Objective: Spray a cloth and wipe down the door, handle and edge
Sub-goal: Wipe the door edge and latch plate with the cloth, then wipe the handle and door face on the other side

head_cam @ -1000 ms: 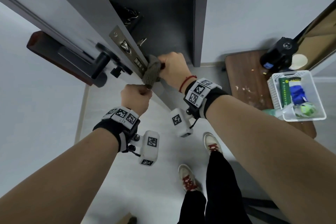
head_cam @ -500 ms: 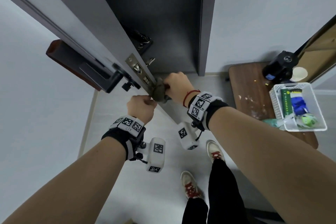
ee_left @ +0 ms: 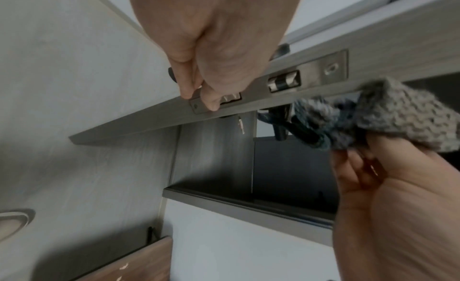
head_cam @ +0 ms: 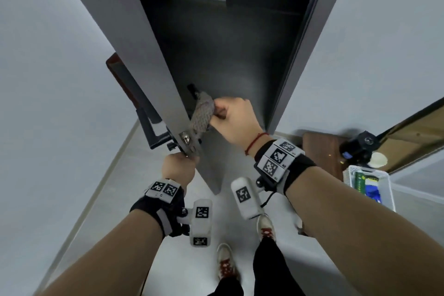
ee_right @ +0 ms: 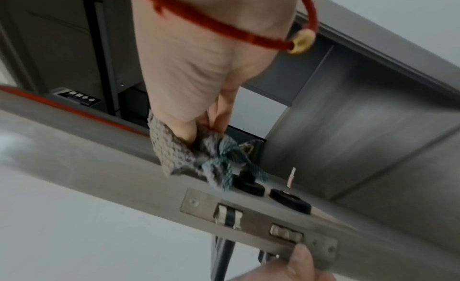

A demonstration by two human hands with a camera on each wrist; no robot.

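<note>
The grey door stands open with its edge (head_cam: 168,94) turned toward me. A steel latch plate (head_cam: 186,138) sits in that edge, and the dark lever handle (head_cam: 150,127) is on the door's left face. My right hand (head_cam: 219,113) grips a grey knitted cloth (head_cam: 201,115) and presses it on the edge just above the plate. The right wrist view shows the cloth (ee_right: 174,153) bunched over the inner handle, next to its black rosette (ee_right: 248,185). My left hand (head_cam: 185,158) pinches the door edge at the plate's lower end (ee_left: 196,106).
The dark door frame (head_cam: 295,67) stands to the right of the opening. A brown stool (head_cam: 319,149) by the right wall carries a black device (head_cam: 360,146), and a white basket (head_cam: 370,187) of bottles sits beside it. My shoes (head_cam: 225,262) are on the pale floor below.
My right hand has slid the cloth up the door edge, from below the latch plate to above it. The left hand keeps its hold on the edge. The head view has tilted upward.
</note>
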